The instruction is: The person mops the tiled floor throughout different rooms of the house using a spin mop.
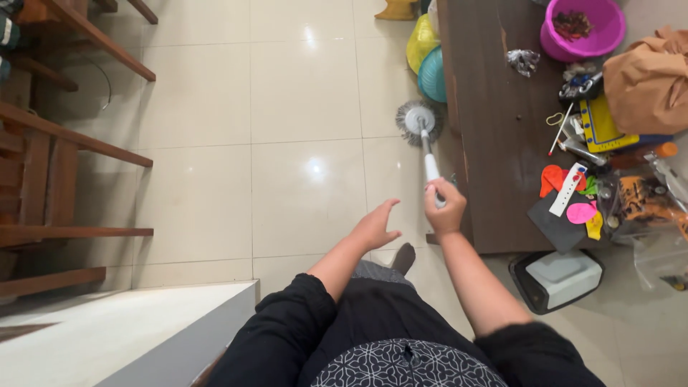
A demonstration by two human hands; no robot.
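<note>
Looking down, you see your right hand [445, 208] with its grip closed around the white handle of a spin mop [428, 154], fingers wrapped high on the shaft. The mop runs away from you to its round grey head [419, 120], which lies flat on the glossy cream tile floor [301, 107], just beside the edge of a dark wooden tabletop [494, 143]. Your left hand [375, 228] holds nothing; its grip is wide, fingers spread and hovering above the floor, near the handle but apart from it. Past the mop head, a yellow and a teal object [428, 61] sit pressed against the tabletop's edge (what they are cannot be told). On the tabletop sits a magenta plastic tub [584, 29] with dark bits inside, a crumpled tan cloth [648, 79], and a scatter of bright flat balloons [566, 197] among small clutter. A grey and black box-like bin [557, 278] stands on the floor by the tabletop's near corner. Wooden chair frames [50, 165] stand well apart at your left.
</note>
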